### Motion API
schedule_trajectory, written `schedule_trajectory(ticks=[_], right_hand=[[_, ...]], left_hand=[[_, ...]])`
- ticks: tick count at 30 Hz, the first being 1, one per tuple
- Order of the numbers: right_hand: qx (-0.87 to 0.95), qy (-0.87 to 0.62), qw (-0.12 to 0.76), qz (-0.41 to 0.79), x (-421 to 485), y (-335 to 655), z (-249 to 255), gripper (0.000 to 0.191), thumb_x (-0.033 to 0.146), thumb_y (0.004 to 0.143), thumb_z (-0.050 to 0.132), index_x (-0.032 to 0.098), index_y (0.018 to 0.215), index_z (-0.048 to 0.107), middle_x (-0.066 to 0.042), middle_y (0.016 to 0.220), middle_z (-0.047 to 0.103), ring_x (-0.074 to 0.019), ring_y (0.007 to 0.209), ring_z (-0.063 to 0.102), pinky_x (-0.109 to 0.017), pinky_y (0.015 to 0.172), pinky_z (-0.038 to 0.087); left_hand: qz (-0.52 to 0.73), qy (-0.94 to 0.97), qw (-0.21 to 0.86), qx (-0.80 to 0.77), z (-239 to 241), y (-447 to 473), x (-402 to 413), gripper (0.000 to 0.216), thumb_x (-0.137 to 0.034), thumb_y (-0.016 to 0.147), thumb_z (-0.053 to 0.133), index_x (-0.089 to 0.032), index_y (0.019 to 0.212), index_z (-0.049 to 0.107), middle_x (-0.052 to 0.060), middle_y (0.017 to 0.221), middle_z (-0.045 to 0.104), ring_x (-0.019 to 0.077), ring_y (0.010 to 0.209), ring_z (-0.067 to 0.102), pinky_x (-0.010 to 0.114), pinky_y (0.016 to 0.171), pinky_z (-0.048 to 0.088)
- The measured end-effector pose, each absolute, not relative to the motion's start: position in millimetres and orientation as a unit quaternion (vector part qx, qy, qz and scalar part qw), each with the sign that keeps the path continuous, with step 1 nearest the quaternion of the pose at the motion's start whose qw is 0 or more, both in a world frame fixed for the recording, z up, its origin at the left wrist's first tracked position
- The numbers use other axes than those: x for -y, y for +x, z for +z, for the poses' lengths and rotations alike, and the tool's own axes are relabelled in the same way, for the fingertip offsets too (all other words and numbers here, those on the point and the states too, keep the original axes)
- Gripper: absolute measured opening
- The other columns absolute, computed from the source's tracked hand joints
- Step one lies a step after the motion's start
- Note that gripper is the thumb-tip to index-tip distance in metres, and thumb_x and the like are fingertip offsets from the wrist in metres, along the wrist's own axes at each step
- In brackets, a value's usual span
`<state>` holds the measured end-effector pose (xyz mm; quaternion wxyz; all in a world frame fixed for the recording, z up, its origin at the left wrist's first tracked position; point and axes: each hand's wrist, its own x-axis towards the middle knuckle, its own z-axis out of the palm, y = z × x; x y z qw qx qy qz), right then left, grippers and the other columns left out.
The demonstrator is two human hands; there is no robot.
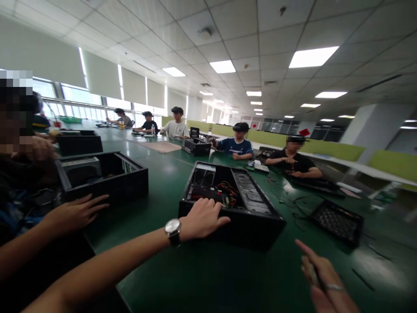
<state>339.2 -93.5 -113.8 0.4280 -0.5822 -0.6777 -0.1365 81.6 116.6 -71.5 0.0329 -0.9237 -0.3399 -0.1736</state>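
In the middle of the table stands an open black computer case [260, 217], its power supply fan, red and yellow cables and drive bays showing. My left hand [202, 218], with a watch on its wrist, lies over the case's near edge. Its fingers bend inward over the rim while the thumb sticks out along the front. Low on the right is my right hand [321, 276], apart from the case. Its index finger points forward and the other fingers curl round something narrow, too blurred to name.
At left, a co-worker's hand [76, 211] is beside another open computer case [107, 184]. A black perforated panel [339, 219] with loose cables lies on the green table [169, 278] at right. Across it a co-worker [295, 161] works; farther back is another case [196, 148].
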Motion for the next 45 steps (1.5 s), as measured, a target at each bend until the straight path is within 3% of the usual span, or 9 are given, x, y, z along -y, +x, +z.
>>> schedule_trajectory(ticks=[6, 10, 14, 16, 19, 23, 28, 39, 45], right_hand=[[0.825, -0.477, 0.279, -0.119, 63, 324, -36, 0.046, 0.052, 0.098, 0.054, 0.034, 0.14, 0.056, -0.007, 0.118, 0.07, -0.0207, 0.099, 0.07, -0.033, 0.079, 0.056], [0.868, -0.464, 0.149, -0.093, 12, 303, -37, 0.042, 0.039, 0.096, 0.061, 0.023, 0.135, 0.059, -0.011, 0.122, 0.068, -0.0233, 0.11, 0.067, -0.038, 0.089, 0.055], [0.842, -0.53, -0.002, -0.102, -35, 284, -37, 0.035, 0.018, 0.087, 0.071, 0.015, 0.122, 0.064, -0.013, 0.112, 0.071, -0.0267, 0.108, 0.068, -0.038, 0.087, 0.053], [0.823, -0.557, -0.027, -0.109, -54, 274, -36, 0.03, 0.011, 0.082, 0.076, 0.014, 0.111, 0.069, -0.014, 0.104, 0.073, -0.0283, 0.103, 0.07, -0.036, 0.082, 0.054], [0.811, -0.573, -0.061, -0.101, -78, 259, -35, 0.019, 0.007, 0.078, 0.078, 0.012, 0.096, 0.072, -0.015, 0.097, 0.074, -0.0289, 0.099, 0.071, -0.035, 0.081, 0.054], [0.804, -0.577, -0.12, -0.075, -105, 240, -46, 0.01, 0.016, 0.092, 0.068, 0.012, 0.101, 0.07, -0.01, 0.108, 0.071, -0.0247, 0.11, 0.066, -0.044, 0.096, 0.052], [0.782, -0.6, -0.171, -0.005, -128, 228, -78, 0.024, 0.031, 0.096, 0.067, 0.016, 0.114, 0.066, -0.008, 0.117, 0.067, -0.0216, 0.102, 0.067, -0.043, 0.088, 0.057], [0.785, -0.597, -0.165, 0.019, -136, 195, -104, 0.027, 0.036, 0.097, 0.065, 0.017, 0.116, 0.065, -0.007, 0.113, 0.068, -0.0203, 0.098, 0.068, -0.04, 0.084, 0.058], [0.807, -0.573, -0.136, -0.051, -103, 217, -57, 0.018, 0.008, 0.087, 0.064, 0.012, 0.102, 0.072, -0.015, 0.11, 0.071, -0.0283, 0.107, 0.067, -0.042, 0.092, 0.054]], left_hand=[[-0.125, -0.939, -0.238, 0.212, -27, 12, -55, 0.056, -0.068, 0.096, 0.047, -0.022, 0.119, 0.068, 0.006, 0.102, 0.07, 0.0258, 0.088, 0.066, 0.034, 0.082, 0.044], [-0.11, -0.969, -0.094, 0.198, -8, 40, -115, 0.046, -0.049, 0.096, 0.056, -0.019, 0.13, 0.062, 0.009, 0.112, 0.068, 0.0272, 0.097, 0.065, 0.036, 0.088, 0.046], [0.04, -0.971, -0.017, 0.236, -36, 87, -160, 0.074, -0.047, 0.074, 0.081, -0.021, 0.138, 0.057, 0.016, 0.125, 0.065, 0.0335, 0.102, 0.065, 0.039, 0.084, 0.051], [0.079, -0.964, -0.022, 0.251, -55, 103, -168, 0.082, -0.047, 0.061, 0.089, -0.021, 0.133, 0.061, 0.016, 0.124, 0.066, 0.0347, 0.102, 0.066, 0.039, 0.083, 0.052], [0.117, -0.961, -0.03, 0.249, -72, 112, -170, 0.069, -0.044, 0.054, 0.093, -0.015, 0.113, 0.069, 0.015, 0.109, 0.072, 0.0321, 0.093, 0.07, 0.035, 0.078, 0.055], [0.13, -0.963, -0.02, 0.235, -66, 97, -172, 0.06, -0.037, 0.058, 0.092, -0.015, 0.106, 0.065, 0.015, 0.113, 0.072, 0.032, 0.101, 0.069, 0.033, 0.082, 0.055], [0.101, -0.96, 0.003, 0.262, -44, 67, -181, 0.069, -0.042, 0.066, 0.086, -0.011, 0.12, 0.056, 0.021, 0.121, 0.067, 0.0364, 0.107, 0.067, 0.038, 0.082, 0.055], [0.091, -0.943, 0.028, 0.319, -32, 40, -188, 0.076, -0.043, 0.064, 0.087, -0.013, 0.125, 0.052, 0.022, 0.122, 0.067, 0.0364, 0.106, 0.068, 0.038, 0.082, 0.056], [0.119, -0.959, 0.015, 0.256, -43, 66, -185, 0.092, -0.05, 0.06, 0.089, -0.013, 0.133, 0.047, 0.024, 0.122, 0.066, 0.0402, 0.106, 0.069, 0.044, 0.08, 0.058]])
